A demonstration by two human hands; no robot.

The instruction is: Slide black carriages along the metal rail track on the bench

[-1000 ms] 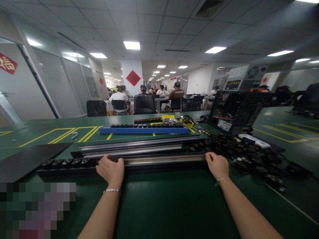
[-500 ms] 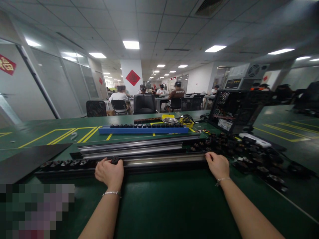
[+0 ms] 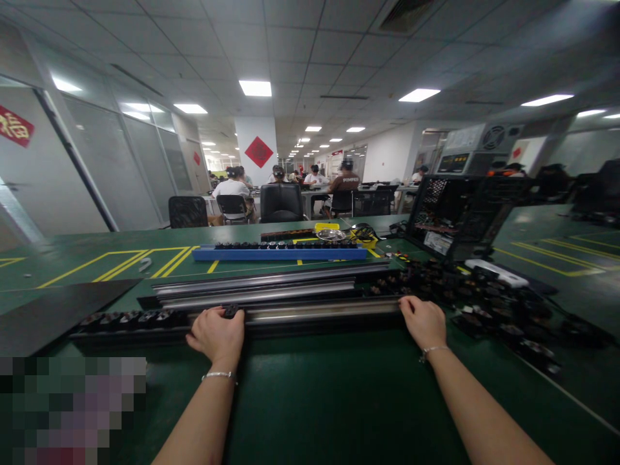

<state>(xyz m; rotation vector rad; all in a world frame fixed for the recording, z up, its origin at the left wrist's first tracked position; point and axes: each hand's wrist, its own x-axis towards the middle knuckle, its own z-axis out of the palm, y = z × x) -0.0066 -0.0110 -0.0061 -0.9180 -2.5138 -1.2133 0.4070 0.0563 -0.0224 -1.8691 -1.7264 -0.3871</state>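
Observation:
A long black rail with a shiny metal channel [image 3: 320, 313] lies across the table before me. My left hand [image 3: 219, 332] is closed on a small black part [image 3: 231, 311] that sits on the rail; most of the part is covered by the fingers. Several similar black parts with metal tops [image 3: 138, 319] stand in a row on the rail's left end. My right hand [image 3: 422, 320] pinches the rail's right end between thumb and fingers. Behind it, two more rails [image 3: 261, 290] lie side by side.
A blue rail [image 3: 278, 254] carrying a row of parts lies farther back. To the right are a heap of black parts [image 3: 504, 310] and an open computer case [image 3: 460, 213] with power supplies [image 3: 477, 145] on top. A dark flat panel [image 3: 58, 310] is at left. People sit beyond.
My left hand has slid slightly right along the rail with the small black part. My right hand stays at the rail's end.

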